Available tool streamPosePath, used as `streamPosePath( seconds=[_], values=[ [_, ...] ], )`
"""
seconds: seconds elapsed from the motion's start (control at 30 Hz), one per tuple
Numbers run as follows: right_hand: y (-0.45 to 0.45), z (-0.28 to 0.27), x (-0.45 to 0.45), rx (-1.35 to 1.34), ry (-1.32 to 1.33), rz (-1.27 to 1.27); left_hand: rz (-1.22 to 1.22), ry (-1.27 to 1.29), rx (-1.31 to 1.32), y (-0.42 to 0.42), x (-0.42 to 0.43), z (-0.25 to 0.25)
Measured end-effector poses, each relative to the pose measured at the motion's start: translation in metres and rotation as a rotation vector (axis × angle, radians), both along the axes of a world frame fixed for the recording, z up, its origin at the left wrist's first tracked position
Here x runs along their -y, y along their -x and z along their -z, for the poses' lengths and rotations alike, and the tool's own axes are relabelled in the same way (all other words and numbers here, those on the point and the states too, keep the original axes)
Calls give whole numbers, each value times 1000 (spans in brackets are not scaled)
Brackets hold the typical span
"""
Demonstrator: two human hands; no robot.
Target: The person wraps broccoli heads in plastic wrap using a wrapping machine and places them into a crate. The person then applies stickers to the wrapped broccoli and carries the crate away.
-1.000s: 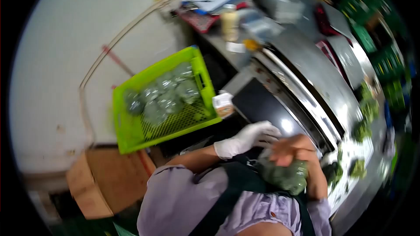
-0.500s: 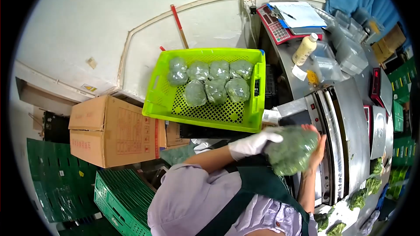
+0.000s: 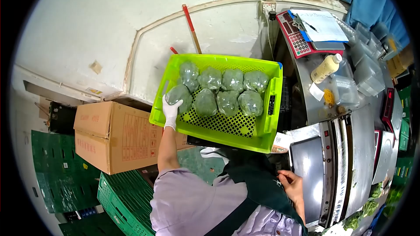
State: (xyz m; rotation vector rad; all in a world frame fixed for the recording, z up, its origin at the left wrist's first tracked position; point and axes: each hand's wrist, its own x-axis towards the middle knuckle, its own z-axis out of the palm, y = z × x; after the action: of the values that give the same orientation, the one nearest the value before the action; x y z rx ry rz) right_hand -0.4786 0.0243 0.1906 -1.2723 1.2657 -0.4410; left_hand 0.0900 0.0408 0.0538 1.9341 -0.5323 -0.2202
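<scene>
My left hand, in a white glove, is closed around a film-wrapped broccoli head at the left end of a lime-green crate. Several more wrapped broccoli heads sit in two rows inside the crate, touching or close together. My bare right hand is low beside the dark green apron, left of the wrapping machine. Its fingers are curled in, and whether anything is between them is hidden.
A cardboard box and green crates stand on the left. On the right, a steel counter carries a red scale, a bottle, clear plastic trays and unwrapped broccoli near the bottom.
The wrapped broccoli went from between both hands into the crate's left end, carried by my left hand. My right hand let go and dropped lower, beside the apron. The view shifted slightly.
</scene>
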Motion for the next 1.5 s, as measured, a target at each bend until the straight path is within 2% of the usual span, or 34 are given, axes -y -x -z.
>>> streamPosePath(
  seconds=[0.07, 0.17, 0.23, 0.3, 0.37, 0.43, 0.5, 0.53, 0.57, 0.6, 0.67, 0.7, 0.73, 0.77, 0.8, 0.83, 0.9, 0.93, 1.0, 1.1, 1.17, 1.2, 1.3, 1.33, 1.4, 1.43, 1.5],
  values=[
    [-6, -7, 5, -68, 18, -24, 12, -113, 35, -6, 3, 15],
    [-9, -5, 8, -72, 35, -13, 44, 3, -89, 0, 12, 33],
    [-11, -7, 10, -69, 34, 1, 48, -47, -101, 2, 10, 38],
    [-16, -14, 13, -89, -1, 0, -45, -233, -181, 14, 11, 20],
    [-18, -14, 14, -94, -2, 2, 27, -280, -170, 8, 8, 27],
    [-19, -15, 13, -96, -1, 19, -82, -715, 5, 12, 13, 21],
    [-18, -17, 13, -81, 22, 19, -98, -652, 81, 2, 1, 48],
    [-16, -16, 12, -106, 80, 0, 30, -324, -8, -4, -5, 60],
    [-10, -12, 10, -120, 153, -35, 36, -39, -158, -5, -7, 76],
    [-3, -4, 6, -85, 151, -33, 17, -31, -93, 4, -7, 73],
    [6, -15, 4, -114, 192, -51, 40, -322, -76, -20, -9, 102],
    [17, -16, -1, -89, 273, -40, 34, -644, 116, -2, 3, 79],
    [25, -16, -9, -82, 323, 13, -48, -964, 472, -10, 8, 95],
    [38, -19, -16, -77, 375, 53, -145, -979, 682, -4, 15, 96],
    [54, -25, -23, -146, 346, 91, 76, -611, 510, 35, 27, 50],
    [70, -32, -31, -190, 313, 112, -5, -678, 728, 64, 47, 41],
    [99, -49, -50, -302, 382, 259, 243, -389, 816, 117, 79, 1],
    [118, -47, -60, -346, 439, 347, 294, -352, 823, 135, 107, -2],
    [153, -64, -86, -410, 443, 550, 440, -42, 944, 166, 144, -7],
    [200, -65, -136, -512, 417, 871, 654, 143, 667, 274, 172, -64],
    [234, -63, -169, -691, 418, 993, 804, 148, 409, 359, 163, -111],
    [251, -60, -183, -721, 391, 1039, 941, 249, 273, 393, 155, -120],
    [316, -47, -208, -743, 421, 1205, 1261, 272, 344, 468, 128, -126],
    [345, -38, -211, -725, 436, 1253, 1333, 239, 220, 496, 104, -139],
    [411, -16, -210, -643, 420, 1335, 1483, 164, 407, 528, 69, -151],
    [445, -5, -206, -580, 390, 1364, 1569, 275, 326, 535, 60, -127],
    [506, 10, -189, -382, 376, 1500, 1675, 198, 289, 548, 30, -117]
  ],
)
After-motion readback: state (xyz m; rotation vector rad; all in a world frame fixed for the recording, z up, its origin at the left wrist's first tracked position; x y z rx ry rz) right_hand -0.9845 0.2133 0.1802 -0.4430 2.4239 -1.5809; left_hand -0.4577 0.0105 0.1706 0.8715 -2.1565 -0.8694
